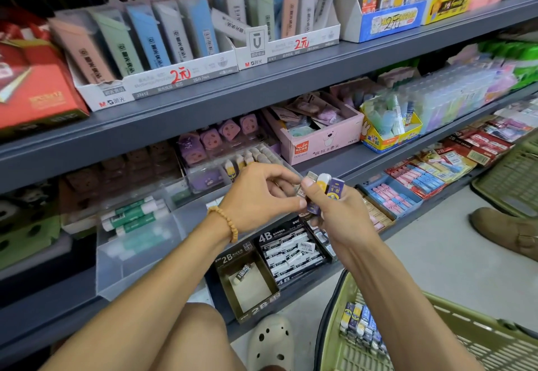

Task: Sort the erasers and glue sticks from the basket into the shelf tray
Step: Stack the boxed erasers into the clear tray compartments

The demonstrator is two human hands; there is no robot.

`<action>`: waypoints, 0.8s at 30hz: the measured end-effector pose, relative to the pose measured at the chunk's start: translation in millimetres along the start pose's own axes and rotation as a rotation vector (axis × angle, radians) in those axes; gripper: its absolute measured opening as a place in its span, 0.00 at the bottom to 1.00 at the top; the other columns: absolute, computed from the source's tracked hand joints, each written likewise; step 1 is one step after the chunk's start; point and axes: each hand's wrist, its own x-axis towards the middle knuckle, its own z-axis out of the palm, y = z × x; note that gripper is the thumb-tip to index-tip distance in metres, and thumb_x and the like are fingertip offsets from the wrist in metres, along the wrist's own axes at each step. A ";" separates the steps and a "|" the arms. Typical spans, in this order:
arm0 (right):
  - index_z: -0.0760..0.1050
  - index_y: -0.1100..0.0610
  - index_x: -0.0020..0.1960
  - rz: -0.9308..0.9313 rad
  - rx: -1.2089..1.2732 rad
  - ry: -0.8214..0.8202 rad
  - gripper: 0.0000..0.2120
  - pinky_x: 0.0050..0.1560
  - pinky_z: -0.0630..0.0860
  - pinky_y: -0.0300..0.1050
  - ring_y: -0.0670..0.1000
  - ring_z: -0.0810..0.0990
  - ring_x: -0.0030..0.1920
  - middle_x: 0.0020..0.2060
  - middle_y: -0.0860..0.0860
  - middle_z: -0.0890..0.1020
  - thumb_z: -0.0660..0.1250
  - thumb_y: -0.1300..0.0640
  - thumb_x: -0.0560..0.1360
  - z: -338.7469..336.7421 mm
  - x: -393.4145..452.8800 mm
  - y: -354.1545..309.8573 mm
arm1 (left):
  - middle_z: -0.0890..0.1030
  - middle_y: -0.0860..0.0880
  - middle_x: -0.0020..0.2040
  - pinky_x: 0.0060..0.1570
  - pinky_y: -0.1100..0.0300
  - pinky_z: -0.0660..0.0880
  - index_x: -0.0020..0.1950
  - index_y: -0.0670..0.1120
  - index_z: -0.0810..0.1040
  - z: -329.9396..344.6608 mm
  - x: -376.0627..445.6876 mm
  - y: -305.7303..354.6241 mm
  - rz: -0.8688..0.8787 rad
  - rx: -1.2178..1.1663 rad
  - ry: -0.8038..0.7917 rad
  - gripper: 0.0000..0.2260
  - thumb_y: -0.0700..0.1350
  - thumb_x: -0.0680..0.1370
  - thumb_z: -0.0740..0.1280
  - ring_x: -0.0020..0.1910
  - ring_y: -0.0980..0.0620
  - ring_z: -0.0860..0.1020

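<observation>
More erasers wait in the green basket (436, 341) below. The right hand (343, 219) grips a small bunch of erasers (326, 187), and the left hand (259, 196) pinches one at its edge. Pulling it free could loosen the bunch, so some may fall short of the clear shelf tray (139, 254) behind, where glue sticks (134, 216) lie.

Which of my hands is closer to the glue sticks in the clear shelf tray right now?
Left. Your left hand is just right of the glue sticks, above the clear shelf tray. Your right hand, gripping erasers, is farther right.
</observation>
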 end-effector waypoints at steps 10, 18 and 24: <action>0.79 0.61 0.46 0.101 0.087 0.008 0.06 0.31 0.77 0.36 0.49 0.82 0.32 0.33 0.53 0.81 0.68 0.59 0.79 -9.5 -2.5 -3.7 | 0.83 0.50 0.38 0.42 0.59 0.79 0.44 0.49 0.83 -36.5 10.9 7.1 -0.089 0.041 0.104 0.10 0.35 0.71 0.74 0.35 0.55 0.79; 0.77 0.61 0.47 0.180 0.184 0.030 0.03 0.38 0.82 0.39 0.52 0.86 0.38 0.36 0.55 0.82 0.67 0.63 0.79 -25.2 -7.2 0.8 | 0.80 0.49 0.36 0.38 0.58 0.79 0.42 0.47 0.80 -50.3 19.8 0.6 -0.060 0.091 0.121 0.10 0.33 0.69 0.75 0.33 0.53 0.77; 0.77 0.58 0.50 0.205 0.131 -0.001 0.04 0.30 0.79 0.37 0.53 0.86 0.36 0.37 0.54 0.85 0.66 0.58 0.80 -26.0 -9.8 -1.9 | 0.79 0.55 0.38 0.37 0.73 0.72 0.47 0.47 0.82 -33.5 26.5 -3.1 -0.057 0.329 0.016 0.07 0.39 0.70 0.75 0.31 0.62 0.74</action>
